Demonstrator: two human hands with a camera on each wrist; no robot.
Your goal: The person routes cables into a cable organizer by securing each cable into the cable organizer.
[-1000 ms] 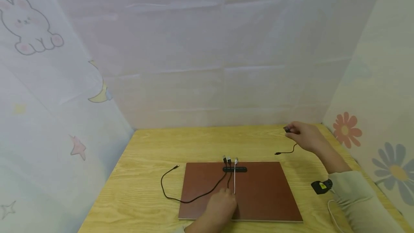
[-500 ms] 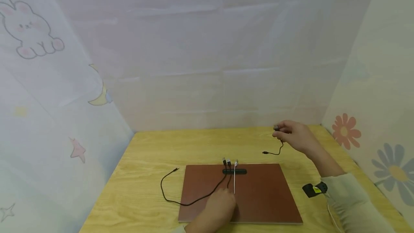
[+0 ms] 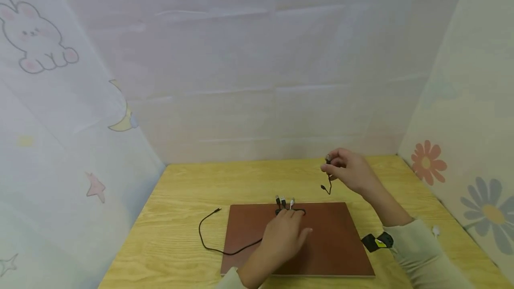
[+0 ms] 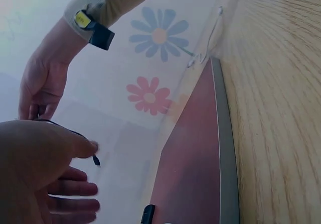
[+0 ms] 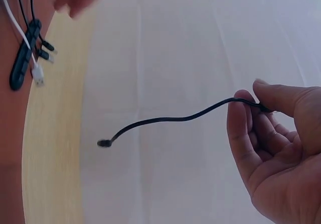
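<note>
My right hand (image 3: 351, 173) pinches a short black USB cable (image 5: 175, 118) near one plug, above the back right of the table. The cable's free end (image 5: 104, 143) dangles in the air. Over the brown board (image 3: 333, 240), my left hand (image 3: 281, 235) reaches forward with fingers extended and holds nothing. Its fingertips overlap the black cable holder (image 5: 21, 63) at the board's back edge in the head view. That holder carries a white cable (image 5: 19, 28) and two black cables, whose USB plugs (image 3: 278, 200) poke out past the back edge.
A long black cable (image 3: 230, 253) from the holder loops off the board's left side onto the wooden table (image 3: 172, 204). A white plug (image 3: 435, 231) lies at the right beside my sleeve. Printed cloth walls (image 3: 225, 115) stand behind and at both sides.
My right hand has moved left with the short black cable. From low on the board, my left hand has moved forward toward the holder, and its fingers have straightened.
</note>
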